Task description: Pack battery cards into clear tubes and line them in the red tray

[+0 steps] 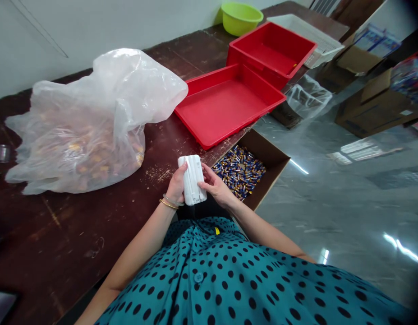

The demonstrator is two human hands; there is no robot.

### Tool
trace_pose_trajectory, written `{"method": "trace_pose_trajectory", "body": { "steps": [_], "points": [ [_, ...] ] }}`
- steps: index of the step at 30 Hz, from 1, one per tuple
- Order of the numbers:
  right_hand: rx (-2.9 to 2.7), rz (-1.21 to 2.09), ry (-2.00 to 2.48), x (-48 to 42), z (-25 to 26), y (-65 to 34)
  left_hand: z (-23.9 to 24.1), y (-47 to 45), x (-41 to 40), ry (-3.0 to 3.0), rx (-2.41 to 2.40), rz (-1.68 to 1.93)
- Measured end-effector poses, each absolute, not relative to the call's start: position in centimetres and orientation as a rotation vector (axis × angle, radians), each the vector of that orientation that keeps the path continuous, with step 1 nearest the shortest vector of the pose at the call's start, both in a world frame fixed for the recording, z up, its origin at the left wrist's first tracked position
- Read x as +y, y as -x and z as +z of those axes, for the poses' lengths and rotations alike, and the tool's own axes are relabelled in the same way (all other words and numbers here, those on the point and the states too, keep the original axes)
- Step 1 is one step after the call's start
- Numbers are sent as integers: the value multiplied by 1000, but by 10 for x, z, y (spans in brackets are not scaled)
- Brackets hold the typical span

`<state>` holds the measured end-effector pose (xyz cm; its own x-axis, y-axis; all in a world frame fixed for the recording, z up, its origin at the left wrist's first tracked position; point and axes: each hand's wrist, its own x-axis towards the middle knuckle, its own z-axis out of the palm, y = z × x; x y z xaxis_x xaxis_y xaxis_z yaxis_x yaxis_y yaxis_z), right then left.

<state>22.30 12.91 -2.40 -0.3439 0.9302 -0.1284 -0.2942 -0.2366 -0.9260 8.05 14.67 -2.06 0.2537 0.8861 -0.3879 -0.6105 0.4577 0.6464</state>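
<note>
A white flat block with rounded corners [191, 180], which looks like a power bank, is held upright in front of my waist. My left hand [177, 183] grips its left edge, thumb on the front face, with bangles at the wrist. On the opposite edge, my right hand [217, 186] closes on it with the thumb across the face and the fingers partly behind. Small print shows on the block, but I cannot read it. Below and right of my hands, a cardboard box [271, 151] holds many small blue and yellow cylindrical pieces that look like batteries.
On the dark table [127, 225] lies a large translucent bag [76, 149] of pinkish and yellow pieces. Red trays [225, 106] stand ahead, one overlapping another red bin [273, 47]. Behind are a green basin [241, 20] and a white basket [306, 36]. Cartons [367, 104] stand on the floor.
</note>
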Motion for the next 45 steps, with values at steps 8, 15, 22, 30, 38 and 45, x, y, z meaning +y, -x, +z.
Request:
{"method": "trace_pose_trajectory", "body": {
  "steps": [8, 15, 22, 30, 38, 45],
  "points": [
    [-978, 1826, 916, 114, -15, -220, -13, -76, 149, -479, 740, 1079],
    [-1046, 1579, 906, 110, -19, -207, -9, -78, 149, -441, 749, 1191],
    [-909, 1771, 939, 105, -22, -209, -8, -65, 155, -472, 764, 1184],
    [-848, 1840, 1014, 98, -32, -205, -5, -63, 143, -616, 834, 1238],
    [-899, 1787, 952, 95, -31, -207, 2, -64, 139, -660, 826, 1218],
    [-916, 1968, 939, 104, -30, -220, -3, -60, 143, -505, 779, 1110]
  ]
}}
